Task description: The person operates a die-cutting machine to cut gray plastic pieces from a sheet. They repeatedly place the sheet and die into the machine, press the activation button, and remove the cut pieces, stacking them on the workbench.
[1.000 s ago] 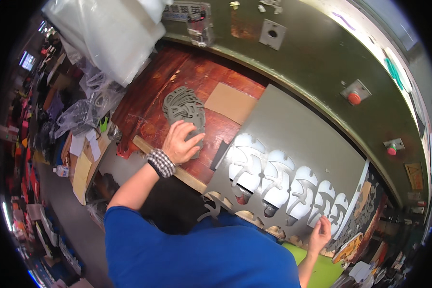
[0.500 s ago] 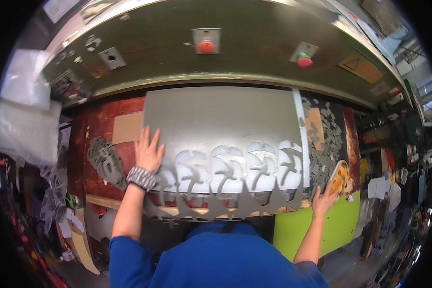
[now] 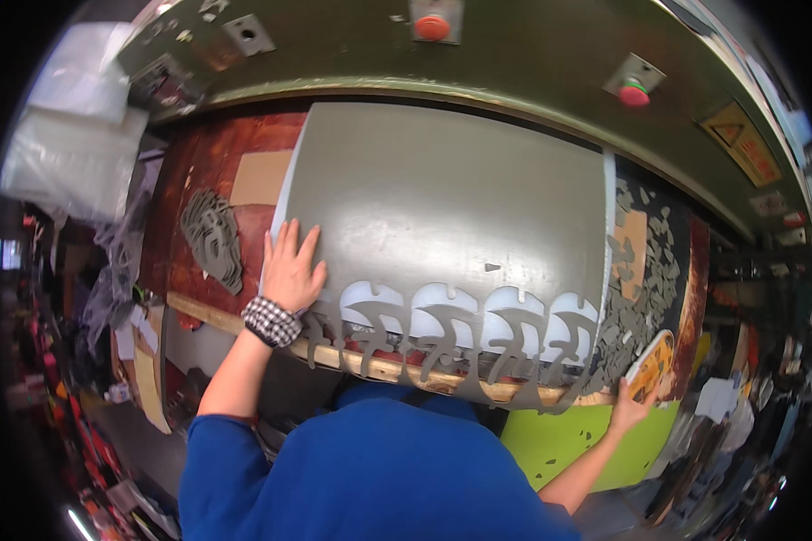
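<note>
My left hand point(image 3: 295, 269) lies flat with fingers apart on the left edge of a large grey sheet point(image 3: 451, 189), a checked band around its wrist. Along the near side of the sheet runs a row of sole-shaped cut-outs with curved strips left between them. That cut strip hangs over the table's front edge. At the right, my right hand point(image 3: 632, 408) grips the near end of an orange, sole-shaped cutting die point(image 3: 651, 368) with a pale rim. It is held tilted beside the sheet. A white board point(image 3: 608, 216) shows under the sheet and through its openings.
Grey cut pieces point(image 3: 212, 239) are stacked on the red table at left, near a brown card point(image 3: 261, 178). Grey scraps point(image 3: 659, 261) litter the right side. A green machine beam point(image 3: 532, 72) with a red button point(image 3: 432, 28) spans the back. A lime-green panel point(image 3: 595, 451) sits at front right.
The grey sheet has slid toward me, its cut strip further over the front edge. My left hand stays on its left edge. The view has shifted and turned. The die remains in my right hand.
</note>
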Motion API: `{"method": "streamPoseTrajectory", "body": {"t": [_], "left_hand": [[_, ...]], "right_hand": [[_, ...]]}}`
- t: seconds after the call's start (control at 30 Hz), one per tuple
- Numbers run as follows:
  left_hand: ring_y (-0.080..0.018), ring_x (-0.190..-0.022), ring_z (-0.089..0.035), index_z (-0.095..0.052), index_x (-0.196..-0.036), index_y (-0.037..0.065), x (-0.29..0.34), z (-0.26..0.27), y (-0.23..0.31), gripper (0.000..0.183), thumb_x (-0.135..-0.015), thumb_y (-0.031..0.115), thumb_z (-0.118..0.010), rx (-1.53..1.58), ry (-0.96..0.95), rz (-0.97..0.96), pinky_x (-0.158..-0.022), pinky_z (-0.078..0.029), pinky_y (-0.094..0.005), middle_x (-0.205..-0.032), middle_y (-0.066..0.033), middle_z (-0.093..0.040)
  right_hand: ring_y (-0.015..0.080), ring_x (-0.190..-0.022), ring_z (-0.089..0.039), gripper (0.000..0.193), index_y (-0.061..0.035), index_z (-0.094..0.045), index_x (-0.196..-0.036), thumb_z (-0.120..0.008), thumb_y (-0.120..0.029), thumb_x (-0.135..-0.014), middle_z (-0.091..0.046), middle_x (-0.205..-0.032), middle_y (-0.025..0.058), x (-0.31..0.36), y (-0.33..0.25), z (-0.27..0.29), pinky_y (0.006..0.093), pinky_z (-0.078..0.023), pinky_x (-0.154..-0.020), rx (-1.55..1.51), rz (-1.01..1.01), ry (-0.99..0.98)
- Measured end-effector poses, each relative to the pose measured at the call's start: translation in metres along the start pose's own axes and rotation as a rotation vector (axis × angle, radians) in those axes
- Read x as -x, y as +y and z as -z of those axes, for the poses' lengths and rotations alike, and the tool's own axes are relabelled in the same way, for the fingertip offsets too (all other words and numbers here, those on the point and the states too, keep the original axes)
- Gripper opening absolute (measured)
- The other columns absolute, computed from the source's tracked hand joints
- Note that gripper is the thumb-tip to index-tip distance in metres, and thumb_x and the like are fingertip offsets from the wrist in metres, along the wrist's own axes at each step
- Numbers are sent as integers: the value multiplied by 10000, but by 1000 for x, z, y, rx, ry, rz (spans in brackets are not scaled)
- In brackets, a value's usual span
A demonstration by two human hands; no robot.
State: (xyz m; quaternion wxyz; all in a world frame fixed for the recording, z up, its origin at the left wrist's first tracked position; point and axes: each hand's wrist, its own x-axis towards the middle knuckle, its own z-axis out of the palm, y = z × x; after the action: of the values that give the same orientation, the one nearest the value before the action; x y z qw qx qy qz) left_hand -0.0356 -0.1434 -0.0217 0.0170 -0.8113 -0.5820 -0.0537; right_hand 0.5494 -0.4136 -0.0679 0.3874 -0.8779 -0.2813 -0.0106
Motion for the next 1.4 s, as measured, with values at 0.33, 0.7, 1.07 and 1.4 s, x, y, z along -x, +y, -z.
{"method": "streamPoseTrajectory", "body": {"t": [0.33, 0.7, 1.07, 1.4], "left_hand": [[-320, -1326, -378, -617, -1174, 39, -48, -25, 205, 432, -853, 327, -610, 603, -134, -728, -1088, -256, -598, -1314, -157, -524], [-343, -1203, -510, -543, -1230, 0, -10, 6, -33, 413, -829, 73, -609, 282, 180, 71, -1054, -372, -471, -1227, -193, -560], [-353, -1302, -424, -354, -1375, -56, 12, -21, -61, 553, -861, 30, -539, 455, 227, 67, -1110, -290, -481, -1345, -211, -484], [-351, -1241, -487, -377, -1361, -57, -4, -22, -66, 528, -854, -12, -516, 480, 267, 89, -1078, -339, -481, -1287, -222, -531]], "right_hand": [[438, -1357, -179, 880, 30, -303, -1426, -748, -204, -703, -268, -1439, 250, 35, -100, -40, 553, -247, -1148, -2434, -683, -173], [444, -1278, -396, 678, -34, -298, -1440, -603, -322, -907, -375, -1401, 241, 93, -185, -40, 587, -359, -1081, -1483, -400, 13], [318, -1184, -521, 782, -101, -509, -1291, -853, -83, -589, -504, -1282, 204, 230, -402, -237, 380, -412, -1028, -562, 402, -911], [503, -1315, -321, 1026, 20, -248, -1445, -840, -266, -658, -284, -1414, 369, 249, -415, -259, 496, -306, -1082, -342, 755, -857]]}}
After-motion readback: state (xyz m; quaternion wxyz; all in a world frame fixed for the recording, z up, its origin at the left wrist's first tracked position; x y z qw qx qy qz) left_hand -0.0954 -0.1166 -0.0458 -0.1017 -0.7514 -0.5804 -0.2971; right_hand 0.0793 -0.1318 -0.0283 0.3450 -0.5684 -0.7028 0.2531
